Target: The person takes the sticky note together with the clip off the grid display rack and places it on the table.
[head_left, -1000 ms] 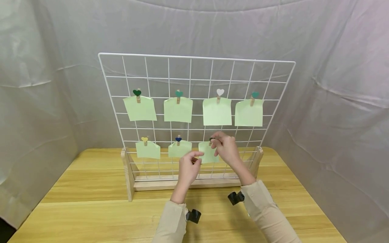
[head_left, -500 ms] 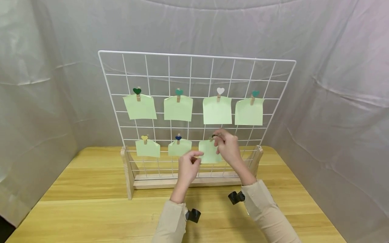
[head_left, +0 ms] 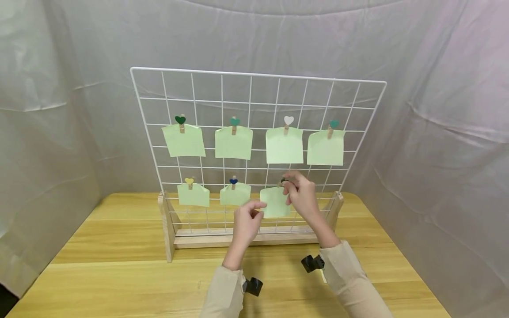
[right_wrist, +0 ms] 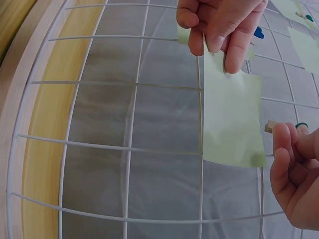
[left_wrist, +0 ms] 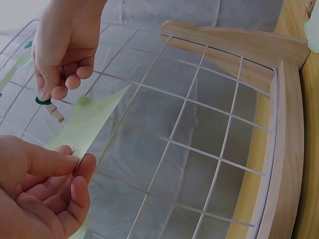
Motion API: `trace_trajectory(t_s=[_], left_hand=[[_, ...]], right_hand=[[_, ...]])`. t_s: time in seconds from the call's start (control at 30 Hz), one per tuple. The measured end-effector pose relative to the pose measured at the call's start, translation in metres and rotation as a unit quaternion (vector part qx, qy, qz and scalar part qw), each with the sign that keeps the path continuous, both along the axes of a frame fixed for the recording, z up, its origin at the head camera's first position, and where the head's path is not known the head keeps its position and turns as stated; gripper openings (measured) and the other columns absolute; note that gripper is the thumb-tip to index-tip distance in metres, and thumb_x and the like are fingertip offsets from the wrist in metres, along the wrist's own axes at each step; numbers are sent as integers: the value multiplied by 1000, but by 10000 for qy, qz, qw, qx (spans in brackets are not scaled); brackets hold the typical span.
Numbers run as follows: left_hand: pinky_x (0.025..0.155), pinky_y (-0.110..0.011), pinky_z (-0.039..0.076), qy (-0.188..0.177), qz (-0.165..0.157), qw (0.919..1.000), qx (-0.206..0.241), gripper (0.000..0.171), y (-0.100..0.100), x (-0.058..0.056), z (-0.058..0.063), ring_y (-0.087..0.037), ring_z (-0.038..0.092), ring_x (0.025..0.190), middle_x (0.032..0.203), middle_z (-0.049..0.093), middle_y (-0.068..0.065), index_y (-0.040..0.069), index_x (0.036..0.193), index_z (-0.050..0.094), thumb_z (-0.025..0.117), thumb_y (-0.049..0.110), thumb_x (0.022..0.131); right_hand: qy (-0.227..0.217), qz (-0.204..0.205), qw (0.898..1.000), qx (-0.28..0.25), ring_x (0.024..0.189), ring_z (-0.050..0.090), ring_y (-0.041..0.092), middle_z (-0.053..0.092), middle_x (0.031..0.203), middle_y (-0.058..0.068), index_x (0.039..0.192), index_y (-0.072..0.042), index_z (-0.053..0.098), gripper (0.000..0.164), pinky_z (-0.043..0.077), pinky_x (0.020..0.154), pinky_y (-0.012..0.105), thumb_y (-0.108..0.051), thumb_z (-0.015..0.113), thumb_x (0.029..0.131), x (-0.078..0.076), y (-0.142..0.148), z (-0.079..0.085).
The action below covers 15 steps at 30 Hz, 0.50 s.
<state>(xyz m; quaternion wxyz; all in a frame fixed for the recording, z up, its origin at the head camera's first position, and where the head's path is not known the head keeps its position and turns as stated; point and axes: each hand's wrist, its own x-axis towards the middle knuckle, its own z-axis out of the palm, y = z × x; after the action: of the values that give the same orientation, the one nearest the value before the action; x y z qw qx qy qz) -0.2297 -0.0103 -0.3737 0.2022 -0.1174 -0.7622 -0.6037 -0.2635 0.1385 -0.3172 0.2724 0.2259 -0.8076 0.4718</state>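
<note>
We pinch a pale green note (head_left: 274, 202) by its edge in our left hand (head_left: 245, 221), before the lower part of the white wire grid (head_left: 258, 75), right of its middle, while our right hand (head_left: 303, 196) pinches a green-topped wooden clip (left_wrist: 55, 110) in front of that grid.

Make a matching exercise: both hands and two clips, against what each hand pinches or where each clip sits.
1. Left hand
2. Right hand
3. White heart clip
4. Yellow heart clip

A. pinches a dark green heart clip
B. lower row, leftmost
C. pinches a pale green note
D. upper row, third from left

Pairs: 1-C; 2-A; 3-D; 4-B
</note>
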Motion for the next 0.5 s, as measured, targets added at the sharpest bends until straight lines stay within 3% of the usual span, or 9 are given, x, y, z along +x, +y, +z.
trace_trajectory(t_s=[0.2,0.5], left_hand=[[49,-20,42,-77,-53,9999,43,16,0,2,-3,-14,51,60,79,61,-13,-3,89,66,58,-10,77],[54,-21,46,44,-116,9998,125,14,0,4,-12,-15,55,62,80,62,-12,-3,86,64,61,-11,75]], right_hand=[[-273,190,9990,-288,38,48,22,55,59,13,100,7,54,14,37,34,19,4,51,87,5,5,-2],[-712,131,9961,-511,44,52,29,57,70,24,101,13,51,16,42,38,23,6,50,87,33,3,13]])
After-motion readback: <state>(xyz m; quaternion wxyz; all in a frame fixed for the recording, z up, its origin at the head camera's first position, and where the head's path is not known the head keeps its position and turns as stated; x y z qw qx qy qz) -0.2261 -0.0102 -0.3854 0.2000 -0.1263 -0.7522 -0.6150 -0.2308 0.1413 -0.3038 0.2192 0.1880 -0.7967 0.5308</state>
